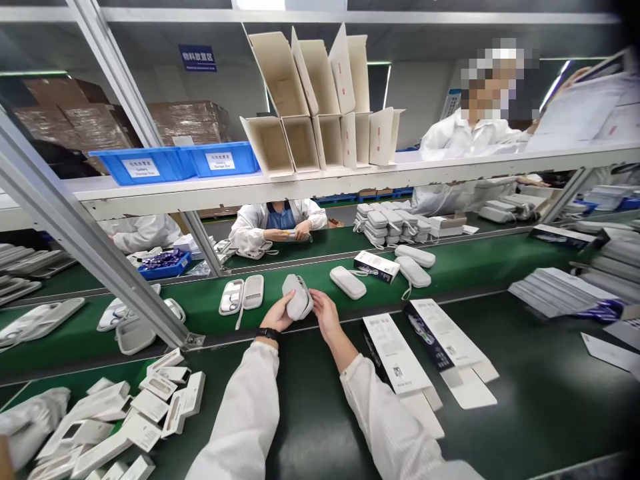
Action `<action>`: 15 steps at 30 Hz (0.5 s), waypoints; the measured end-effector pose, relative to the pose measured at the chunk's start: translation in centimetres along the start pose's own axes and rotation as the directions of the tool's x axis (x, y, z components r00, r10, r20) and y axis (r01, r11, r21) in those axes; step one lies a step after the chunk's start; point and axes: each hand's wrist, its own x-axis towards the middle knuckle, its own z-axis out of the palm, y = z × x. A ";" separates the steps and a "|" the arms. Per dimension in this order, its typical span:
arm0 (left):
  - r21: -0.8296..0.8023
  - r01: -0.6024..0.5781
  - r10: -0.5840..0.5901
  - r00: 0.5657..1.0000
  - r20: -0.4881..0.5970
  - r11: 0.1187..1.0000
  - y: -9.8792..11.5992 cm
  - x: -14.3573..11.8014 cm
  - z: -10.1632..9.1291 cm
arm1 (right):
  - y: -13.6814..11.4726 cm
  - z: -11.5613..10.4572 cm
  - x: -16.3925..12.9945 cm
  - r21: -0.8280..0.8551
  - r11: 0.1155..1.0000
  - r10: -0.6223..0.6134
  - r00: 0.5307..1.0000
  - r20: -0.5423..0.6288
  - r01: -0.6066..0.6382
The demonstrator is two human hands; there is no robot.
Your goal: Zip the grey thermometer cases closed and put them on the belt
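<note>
A light grey zippered case (299, 300) is held above the green conveyor belt, its two halves slightly apart. My left hand (278, 316) is closed around its left side, with a dark band at the wrist. On the opposite side, the fingers of my right hand (325, 312) grip the case's edge near the gap. What lies inside it is mostly hidden. To the left on the belt lies an open case (242, 295) with items in one half. A closed case (348, 283) with a wrist strap rests to the right.
Two flat white cartons (397, 357) lie right of my forearms. Small white boxes (147, 407) are heaped at left. Metal posts (105, 200) carry a shelf with blue bins (145, 167) and open cartons (320, 143). Co-workers (280, 223) sit and stand beyond.
</note>
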 end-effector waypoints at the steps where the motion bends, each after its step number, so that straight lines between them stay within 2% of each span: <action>1: -0.030 -0.014 0.014 1.000 0.001 0.999 -0.1 -1.2 0.1 | 0.1 -0.1 -1.2 0.050 0.999 -0.010 1.000 -0.004 0.011; 5: -0.147 -0.196 0.182 0.978 -0.101 0.970 -1.3 -5.9 1.2 | 0.6 0.0 -7.0 0.130 0.991 -0.019 1.000 0.018 0.017; 8: -0.188 -0.335 0.302 0.935 -0.184 0.923 -2.3 -9.0 2.2 | 0.7 0.5 -10.6 0.106 0.994 -0.049 0.989 0.136 0.035; 10: -0.214 -0.372 0.327 0.919 -0.220 0.903 -2.9 -10.9 2.6 | 0.5 0.8 -12.2 0.048 0.995 -0.091 0.979 0.182 0.083; 12: -0.256 -0.402 0.339 0.905 -0.256 0.879 -3.2 -12.6 2.8 | 0.1 1.0 -13.2 0.002 0.992 -0.127 0.978 0.166 0.129; 15: -0.337 -0.435 0.360 0.895 -0.263 0.835 -3.5 -14.7 2.8 | -0.6 1.4 -14.1 0.037 0.987 -0.162 0.976 0.147 0.158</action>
